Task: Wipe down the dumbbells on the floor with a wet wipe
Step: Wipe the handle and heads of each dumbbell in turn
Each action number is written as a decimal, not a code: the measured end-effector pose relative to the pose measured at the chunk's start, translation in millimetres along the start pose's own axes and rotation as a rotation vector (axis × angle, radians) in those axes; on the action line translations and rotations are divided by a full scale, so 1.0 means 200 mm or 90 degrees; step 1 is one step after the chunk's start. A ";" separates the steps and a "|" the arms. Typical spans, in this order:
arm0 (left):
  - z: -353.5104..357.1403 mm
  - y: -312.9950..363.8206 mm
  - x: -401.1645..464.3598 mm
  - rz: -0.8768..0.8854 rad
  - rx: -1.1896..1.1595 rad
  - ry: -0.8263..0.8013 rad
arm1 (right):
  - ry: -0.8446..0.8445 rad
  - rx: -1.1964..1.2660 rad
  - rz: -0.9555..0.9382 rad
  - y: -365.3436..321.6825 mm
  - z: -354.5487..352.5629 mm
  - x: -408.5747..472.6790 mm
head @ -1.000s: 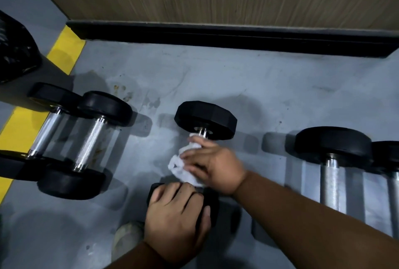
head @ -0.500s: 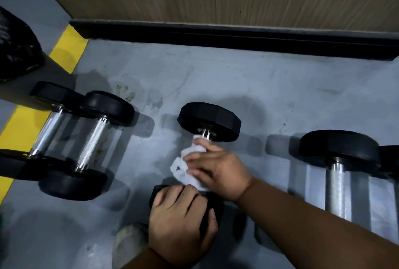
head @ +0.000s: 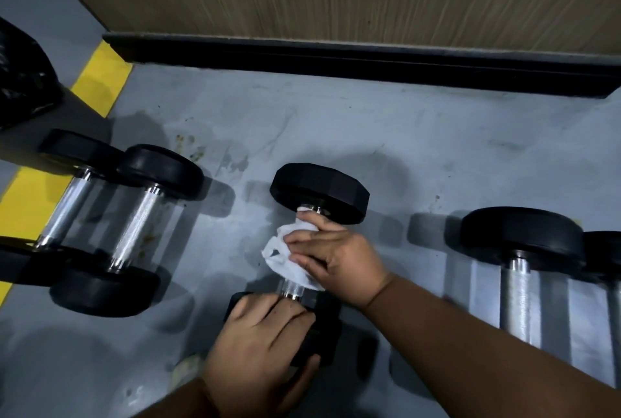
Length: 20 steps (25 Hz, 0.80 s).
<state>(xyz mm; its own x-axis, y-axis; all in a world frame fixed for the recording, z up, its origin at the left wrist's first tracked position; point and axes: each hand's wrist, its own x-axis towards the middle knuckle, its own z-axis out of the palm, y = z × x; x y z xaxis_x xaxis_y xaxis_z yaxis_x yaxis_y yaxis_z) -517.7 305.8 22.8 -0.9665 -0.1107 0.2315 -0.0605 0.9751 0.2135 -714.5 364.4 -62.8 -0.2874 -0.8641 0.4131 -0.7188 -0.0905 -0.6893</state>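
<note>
Right hand [head: 336, 258] wraps wipe [head: 285, 256] round dumbbell [head: 319, 192] handle; left hand [head: 258, 343] apparently grips near head.

Our right hand [head: 339, 256] sits mid-frame, fingers curled tight. Our left hand [head: 258, 347] is low in the middle, fingers bent over.

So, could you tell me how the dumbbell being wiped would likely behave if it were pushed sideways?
The dumbbell has faceted heads, so it probably resists rolling. It looks heavy for its size, so it would likely scrape rather than slide. The left hand grips its near head, which should steady it.
</note>
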 end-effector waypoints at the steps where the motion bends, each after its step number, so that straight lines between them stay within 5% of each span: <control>1: -0.02 -0.06 -0.01 0.046 -0.006 -0.033 | 0.000 0.002 -0.008 -0.03 0.02 -0.04; 6: 0.02 -0.13 -0.01 0.101 0.020 -0.024 | -0.093 0.046 -0.120 -0.06 0.01 -0.04; 12: 0.03 -0.11 -0.03 0.106 0.021 0.002 | -0.051 0.034 -0.003 0.00 0.01 0.07; 18: 0.02 -0.10 0.00 0.107 0.035 -0.004 | -0.125 0.031 -0.143 -0.03 0.02 0.00; 20: 0.02 -0.11 -0.01 0.106 0.035 -0.002 | -0.085 -0.003 -0.099 0.02 -0.01 0.11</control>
<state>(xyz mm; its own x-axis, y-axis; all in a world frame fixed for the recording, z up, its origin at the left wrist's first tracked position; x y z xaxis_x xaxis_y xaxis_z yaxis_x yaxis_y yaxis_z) -514.9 285.2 14.6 -0.9652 0.0539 0.2559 0.0871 0.9889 0.1203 -725.7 347.2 -55.8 -0.0867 -0.8980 0.4313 -0.7505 -0.2258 -0.6210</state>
